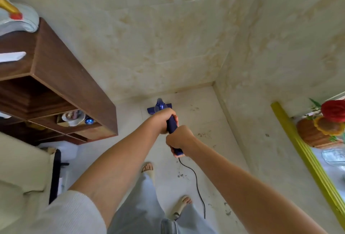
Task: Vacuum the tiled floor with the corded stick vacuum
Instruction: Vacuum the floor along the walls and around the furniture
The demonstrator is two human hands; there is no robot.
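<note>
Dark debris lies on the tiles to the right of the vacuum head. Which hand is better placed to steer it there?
Probably the left hand: it grips the vacuum lower down, nearer the head. The right hand holds the cord end.

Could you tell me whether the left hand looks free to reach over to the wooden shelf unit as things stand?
Probably not right away. The left hand grips the blue vacuum handle just ahead of the right hand. It would have to let go first. After that, nothing visible stands between it and the wooden shelf unit.
</note>
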